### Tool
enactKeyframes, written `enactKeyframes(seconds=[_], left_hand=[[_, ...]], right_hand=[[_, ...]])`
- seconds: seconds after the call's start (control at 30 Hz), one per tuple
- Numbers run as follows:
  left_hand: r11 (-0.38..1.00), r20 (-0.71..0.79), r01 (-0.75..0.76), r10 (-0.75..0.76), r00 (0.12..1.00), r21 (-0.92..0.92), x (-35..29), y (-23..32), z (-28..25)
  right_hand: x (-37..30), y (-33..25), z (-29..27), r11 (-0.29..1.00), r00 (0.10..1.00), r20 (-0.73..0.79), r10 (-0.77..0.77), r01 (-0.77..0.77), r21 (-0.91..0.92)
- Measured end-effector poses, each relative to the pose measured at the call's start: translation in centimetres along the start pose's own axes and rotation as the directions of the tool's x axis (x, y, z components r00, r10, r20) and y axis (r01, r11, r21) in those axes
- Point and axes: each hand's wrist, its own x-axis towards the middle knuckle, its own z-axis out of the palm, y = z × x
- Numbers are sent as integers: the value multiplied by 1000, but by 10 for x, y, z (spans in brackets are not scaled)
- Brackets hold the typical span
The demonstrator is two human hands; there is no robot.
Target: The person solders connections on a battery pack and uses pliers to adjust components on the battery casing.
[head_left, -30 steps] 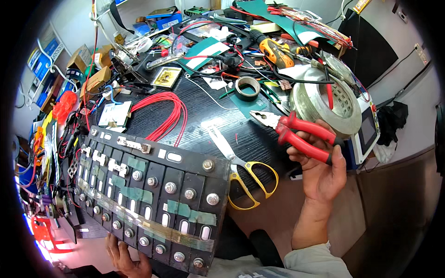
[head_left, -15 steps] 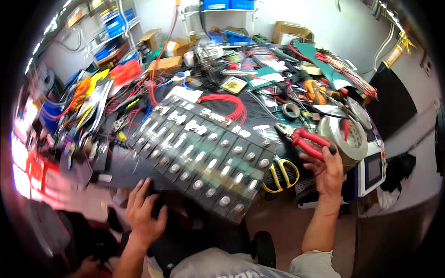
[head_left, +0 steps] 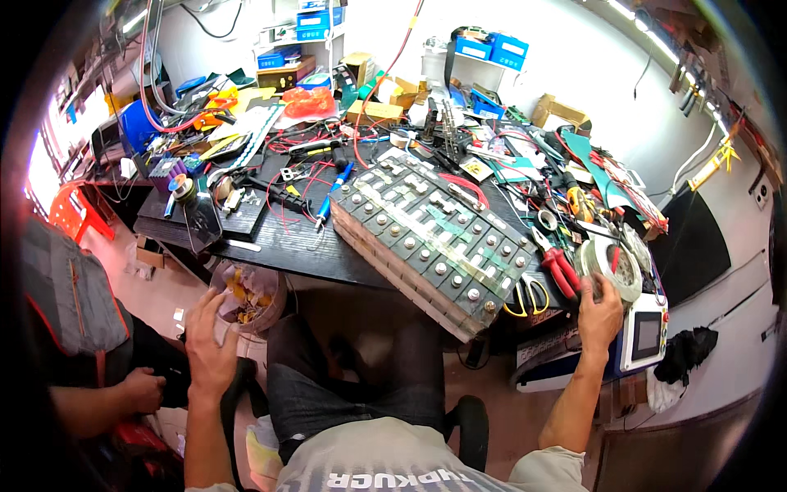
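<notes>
A block of grey battery cells (head_left: 426,238) with rows of metal terminals and strips of clear tape lies aslant on the black table, its near corner jutting past the front edge. Red-handled pliers (head_left: 561,269) rest to its right, beside yellow-handled scissors (head_left: 527,297). My right hand (head_left: 601,316) is by the ends of the plier handles and in front of a wide tape roll (head_left: 615,266); its thumb and fingers look parted, with nothing seen in them. To the left of the block, off the table, my left hand (head_left: 211,344) hangs in the air, empty, fingers apart.
A waste bin (head_left: 258,303) stands on the floor below the left table edge. A co-worker's hand (head_left: 146,390) is at the lower left. Wires, tools and boxes crowd the table's back. A blue screwdriver-like tool (head_left: 334,197) lies left of the block. A white machine (head_left: 648,332) stands right.
The view has swung left. The red pliers, earlier at my right hand's thumb, now lie on the table with the hand beside their handle ends. My left hand is farther from the battery block.
</notes>
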Motion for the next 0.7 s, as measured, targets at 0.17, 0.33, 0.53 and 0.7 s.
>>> enactKeyframes(seconds=[0.17, 0.33, 0.53, 0.7], left_hand=[[989, 253, 125, -143, 957, 85, -34, -67, -51], [950, 519, 46, -208, 829, 308, -45, -97, -38], [885, 703, -25, -352, 617, 465, -52, -134, -7], [871, 759, -130, -330, 560, 475, -40, -142, -16]], right_hand=[[-51, -39, -41, 935, 999, -40, -25, 37, 352], [-155, -48, -38, 961, 702, 676, -224, 45, 272], [-223, -12, -29, 965, 343, 938, -52, 260, -42], [-211, -15, -32, 946, 301, 941, 154, 231, -228]])
